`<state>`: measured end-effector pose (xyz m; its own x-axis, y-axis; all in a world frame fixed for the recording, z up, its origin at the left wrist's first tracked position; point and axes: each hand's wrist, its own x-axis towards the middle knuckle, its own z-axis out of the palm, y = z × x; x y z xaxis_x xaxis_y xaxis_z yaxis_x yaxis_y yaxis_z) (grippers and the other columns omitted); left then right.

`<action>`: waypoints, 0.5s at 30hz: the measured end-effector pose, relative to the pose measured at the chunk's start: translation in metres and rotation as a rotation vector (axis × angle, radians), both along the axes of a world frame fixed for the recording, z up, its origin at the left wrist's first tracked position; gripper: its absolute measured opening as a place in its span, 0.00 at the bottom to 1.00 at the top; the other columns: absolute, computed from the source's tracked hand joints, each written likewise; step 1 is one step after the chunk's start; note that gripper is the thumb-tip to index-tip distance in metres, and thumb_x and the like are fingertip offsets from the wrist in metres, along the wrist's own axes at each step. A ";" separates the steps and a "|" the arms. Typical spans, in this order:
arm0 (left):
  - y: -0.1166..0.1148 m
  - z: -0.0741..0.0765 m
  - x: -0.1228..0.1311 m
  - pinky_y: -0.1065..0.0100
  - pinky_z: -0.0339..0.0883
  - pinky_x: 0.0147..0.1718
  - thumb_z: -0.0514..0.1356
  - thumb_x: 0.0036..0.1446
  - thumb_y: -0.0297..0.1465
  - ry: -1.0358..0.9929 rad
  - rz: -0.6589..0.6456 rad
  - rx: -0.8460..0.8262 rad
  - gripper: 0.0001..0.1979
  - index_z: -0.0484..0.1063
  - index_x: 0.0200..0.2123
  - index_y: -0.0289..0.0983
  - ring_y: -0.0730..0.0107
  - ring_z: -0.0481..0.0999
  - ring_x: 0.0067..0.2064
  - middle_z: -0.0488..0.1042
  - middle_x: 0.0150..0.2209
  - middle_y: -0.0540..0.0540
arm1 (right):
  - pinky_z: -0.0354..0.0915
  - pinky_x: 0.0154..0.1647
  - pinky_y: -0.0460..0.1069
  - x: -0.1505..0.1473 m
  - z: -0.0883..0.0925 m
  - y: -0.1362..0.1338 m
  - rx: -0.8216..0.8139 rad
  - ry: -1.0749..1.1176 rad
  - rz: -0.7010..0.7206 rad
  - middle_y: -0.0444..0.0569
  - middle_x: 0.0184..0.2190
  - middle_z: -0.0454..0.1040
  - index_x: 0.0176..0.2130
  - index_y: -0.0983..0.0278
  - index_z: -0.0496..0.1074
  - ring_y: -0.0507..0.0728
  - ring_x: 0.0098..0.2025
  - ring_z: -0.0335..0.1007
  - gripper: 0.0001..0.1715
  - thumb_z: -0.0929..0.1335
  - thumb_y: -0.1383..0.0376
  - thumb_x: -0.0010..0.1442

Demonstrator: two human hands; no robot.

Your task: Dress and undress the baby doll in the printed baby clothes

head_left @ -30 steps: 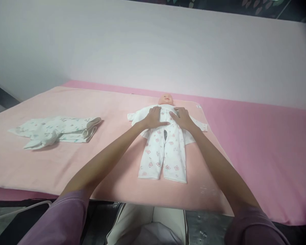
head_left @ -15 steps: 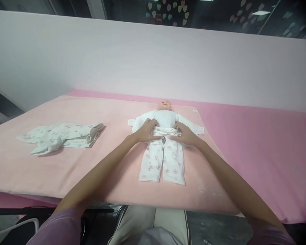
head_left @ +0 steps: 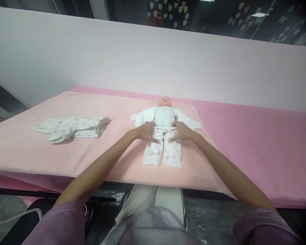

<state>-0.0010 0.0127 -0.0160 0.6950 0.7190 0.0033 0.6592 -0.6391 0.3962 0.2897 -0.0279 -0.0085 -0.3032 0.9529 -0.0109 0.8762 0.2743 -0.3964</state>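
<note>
A baby doll [head_left: 165,101] lies on its back in a white long-sleeved top [head_left: 165,116], sleeves spread to both sides. White baby pants [head_left: 172,154] with a small pink print cover its lower body, legs toward me. At the left side of the waistband, my left hand [head_left: 146,132] grips the pants, fingers curled at the top edge and thumb on the front. Opposite it, my right hand [head_left: 183,131] holds the right side of the waistband the same way. The fingertips are partly hidden in the cloth.
A folded white printed baby garment [head_left: 75,127] lies to the left on the peach mat [head_left: 112,105]. Pink cloth [head_left: 257,146] covers the table right of the mat. A white partition [head_left: 153,61] rises behind.
The bunched waistband now lies flatter and smoother, and the thumbs have slid down onto the front of the pants. The view has tilted, so the table sits higher in the picture.
</note>
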 end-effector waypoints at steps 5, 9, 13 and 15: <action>-0.016 0.002 0.004 0.50 0.66 0.52 0.65 0.51 0.61 0.038 -0.030 0.054 0.31 0.69 0.44 0.41 0.39 0.70 0.58 0.74 0.52 0.36 | 0.64 0.51 0.59 -0.010 -0.001 -0.011 0.040 -0.029 -0.031 0.51 0.47 0.75 0.44 0.58 0.71 0.69 0.52 0.68 0.38 0.82 0.42 0.43; -0.034 0.006 0.001 0.48 0.67 0.53 0.68 0.44 0.62 0.102 -0.016 0.009 0.38 0.67 0.48 0.41 0.37 0.69 0.59 0.71 0.55 0.34 | 0.64 0.55 0.63 -0.010 0.000 -0.027 -0.005 -0.043 -0.031 0.55 0.55 0.72 0.53 0.58 0.70 0.72 0.58 0.66 0.48 0.81 0.38 0.41; -0.049 0.014 0.000 0.45 0.68 0.55 0.73 0.31 0.60 0.177 0.011 -0.094 0.48 0.64 0.52 0.41 0.35 0.66 0.62 0.68 0.58 0.33 | 0.65 0.58 0.66 -0.014 0.005 -0.040 -0.107 -0.120 0.002 0.59 0.61 0.67 0.61 0.58 0.65 0.76 0.62 0.63 0.65 0.84 0.39 0.32; -0.054 0.018 0.001 0.43 0.67 0.57 0.74 0.29 0.60 0.194 0.022 -0.113 0.50 0.64 0.52 0.41 0.34 0.66 0.63 0.67 0.59 0.33 | 0.64 0.60 0.69 -0.016 0.007 -0.043 -0.127 -0.146 0.014 0.60 0.63 0.65 0.64 0.57 0.63 0.77 0.63 0.62 0.69 0.85 0.40 0.30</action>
